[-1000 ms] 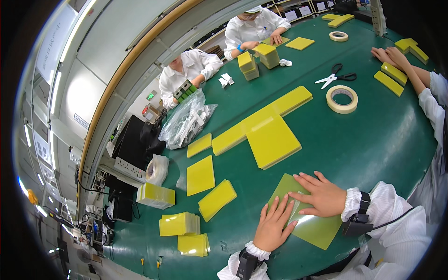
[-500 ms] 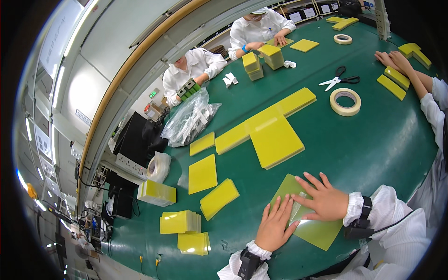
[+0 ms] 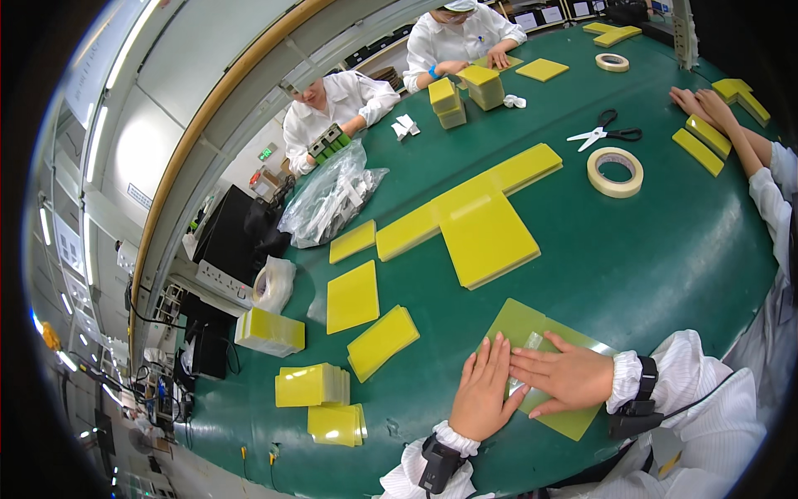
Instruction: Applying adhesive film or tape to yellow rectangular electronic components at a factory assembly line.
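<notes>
Translucent yellow-green sheets [image 3: 517, 316] lie on the green table in front of me, with a strip of clear tape [image 3: 533, 340] where they meet. My left hand [image 3: 482, 397] rests flat at their left side, fingers stretched out and pointing away from me. From the right, my right hand [image 3: 573, 377] lies over the sheets with its fingers extended, its fingertips beside those of my left hand. Both hands press on the sheets and partly cover the tape. Neither is closed around anything.
Beyond stands a T-shaped group of yellow sheet stacks [image 3: 486, 237]. To the left are more yellow stacks [image 3: 312, 386] and a bag of white scraps [image 3: 332, 195]. Scissors [image 3: 605, 133] and a tape roll [image 3: 615, 172] lie farther off. Co-workers sit across and at right.
My right hand has slid a little nearer and left, its spread fingers drawn closer together beside my left hand. My left fingers have also come together. The whole view has shifted slightly.
</notes>
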Available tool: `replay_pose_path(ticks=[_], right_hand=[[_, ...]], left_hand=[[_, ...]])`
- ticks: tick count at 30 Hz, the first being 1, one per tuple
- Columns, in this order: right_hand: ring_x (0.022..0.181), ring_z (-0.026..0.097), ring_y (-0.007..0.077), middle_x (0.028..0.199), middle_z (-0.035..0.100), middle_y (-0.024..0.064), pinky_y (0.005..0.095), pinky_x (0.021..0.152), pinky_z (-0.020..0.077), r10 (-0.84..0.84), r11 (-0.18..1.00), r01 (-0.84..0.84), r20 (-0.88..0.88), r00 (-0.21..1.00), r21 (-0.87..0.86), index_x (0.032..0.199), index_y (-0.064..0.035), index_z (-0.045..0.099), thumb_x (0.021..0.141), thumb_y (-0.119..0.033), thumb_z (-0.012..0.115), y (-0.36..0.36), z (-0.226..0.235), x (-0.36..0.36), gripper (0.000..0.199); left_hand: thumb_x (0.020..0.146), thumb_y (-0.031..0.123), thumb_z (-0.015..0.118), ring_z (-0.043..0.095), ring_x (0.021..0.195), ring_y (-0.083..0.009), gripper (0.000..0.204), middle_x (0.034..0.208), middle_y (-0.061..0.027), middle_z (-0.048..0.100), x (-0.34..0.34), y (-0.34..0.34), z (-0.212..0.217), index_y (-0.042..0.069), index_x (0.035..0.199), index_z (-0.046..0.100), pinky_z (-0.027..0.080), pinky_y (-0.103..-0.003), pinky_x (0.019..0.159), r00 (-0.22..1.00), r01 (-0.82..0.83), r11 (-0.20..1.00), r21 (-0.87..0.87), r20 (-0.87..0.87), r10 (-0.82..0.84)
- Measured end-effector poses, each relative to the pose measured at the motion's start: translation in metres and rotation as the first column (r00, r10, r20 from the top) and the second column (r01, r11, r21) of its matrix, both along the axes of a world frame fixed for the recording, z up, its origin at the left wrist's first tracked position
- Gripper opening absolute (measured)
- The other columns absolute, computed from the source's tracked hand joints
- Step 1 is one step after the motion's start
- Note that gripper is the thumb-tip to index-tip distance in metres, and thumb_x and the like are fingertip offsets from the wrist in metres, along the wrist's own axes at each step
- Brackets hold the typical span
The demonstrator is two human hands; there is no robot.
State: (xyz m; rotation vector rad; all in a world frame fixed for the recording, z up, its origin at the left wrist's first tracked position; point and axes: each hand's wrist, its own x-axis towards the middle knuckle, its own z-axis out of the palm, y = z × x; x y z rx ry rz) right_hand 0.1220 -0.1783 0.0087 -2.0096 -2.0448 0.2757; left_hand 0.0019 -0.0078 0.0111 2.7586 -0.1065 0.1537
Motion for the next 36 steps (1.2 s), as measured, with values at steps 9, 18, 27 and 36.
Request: replay_pose_path(ticks=[9, 18, 27, 36], right_hand=[[0.136, 0.025, 0.0202, 0.146, 0.028, 0.0108, 0.054, 0.107, 0.019, -0.077, 0.997, 0.077, 0.054, 0.996, 0.005, 0.138, -0.0046, 0.032, 0.089, -0.056, 0.039, -0.004, 0.004, 0.001, 0.072], [0.134, 0.027, 0.0304, 0.138, 0.036, 0.0203, 0.0545, 0.106, 0.0184, -0.353, 0.935, 0.335, 0.196, 0.915, 0.119, 0.128, 0.008, 0.041, 0.085, -0.061, 0.041, -0.004, 0.005, 0.01, 0.081], [0.135, 0.026, 0.0286, 0.141, 0.034, 0.0202, 0.0603, 0.103, 0.0189, -0.024, 0.997, 0.024, -0.007, 1.0, 0.079, 0.132, 0.0075, 0.037, 0.083, -0.067, 0.038, 0.003, 0.005, -0.008, 0.088], [0.134, 0.029, 0.024, 0.142, 0.034, 0.0134, 0.0672, 0.102, 0.0106, -0.244, 0.967, 0.246, 0.031, 0.969, -0.061, 0.133, 0.0009, 0.039, 0.083, -0.064, 0.042, 0.007, 0.017, -0.003, 0.081]], left_hand=[[0.084, 0.043, 0.056, 0.028, 0.131, -0.0415, 0.077, 0.143, -0.0229, 0.027, -0.002, -0.006, 0.003, -0.007, 0.135, 0.029, 0.023, -0.053, 0.103, 0.991, -0.125, 0.976, 0.176, -0.022, 0.131], [0.084, 0.044, 0.055, 0.027, 0.13, -0.0417, 0.077, 0.144, -0.023, 0.026, 0.001, -0.004, 0.003, -0.007, 0.135, 0.029, 0.022, -0.054, 0.103, 0.991, -0.124, 0.973, 0.193, -0.029, 0.132], [0.079, 0.047, 0.061, 0.027, 0.131, -0.0416, 0.085, 0.144, -0.0234, 0.025, -0.004, -0.002, 0.006, -0.006, 0.136, 0.027, 0.022, -0.054, 0.103, 0.99, -0.132, 0.979, 0.158, -0.037, 0.139], [0.079, 0.048, 0.06, 0.026, 0.133, -0.0372, 0.083, 0.145, -0.0185, 0.025, -0.003, -0.008, 0.007, -0.002, 0.137, 0.029, 0.023, -0.054, 0.104, 0.988, -0.153, 0.979, 0.133, -0.001, 0.155]])
